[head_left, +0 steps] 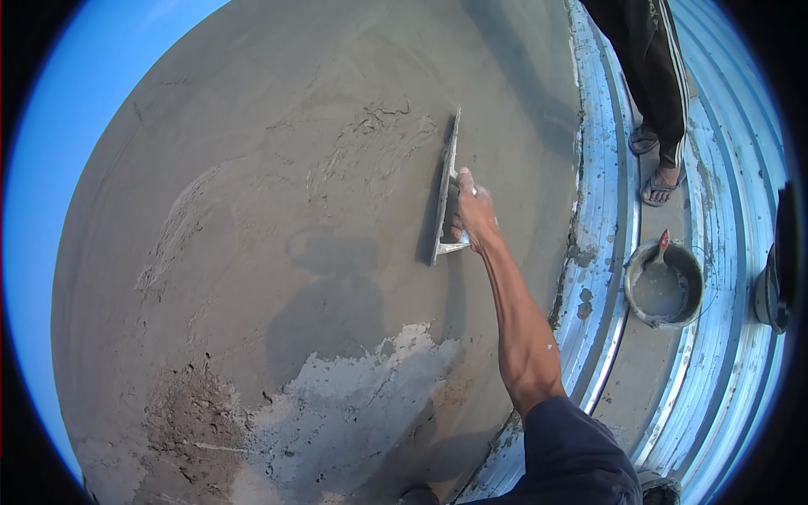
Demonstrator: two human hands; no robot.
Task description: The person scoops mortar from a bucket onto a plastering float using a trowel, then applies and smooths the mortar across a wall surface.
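My right hand [475, 209] is closed around the handle of a long metal trowel [444, 189]. The trowel's narrow blade stands nearly upright in the view, against a broad surface of smooth grey mortar [227, 278]. Ridges and scrape marks run across the mortar left of the blade. Lower down lie a pale, uncoated patch [353, 412] and a rough brown-grey patch [194, 421]. My left hand is out of view.
A bucket [665, 286] of grey mix with a tool in it stands on ribbed metal sheeting [715, 370] at the right. Another person's legs [656, 76] and sandalled feet are above it. A dark container [768, 295] sits at the right edge.
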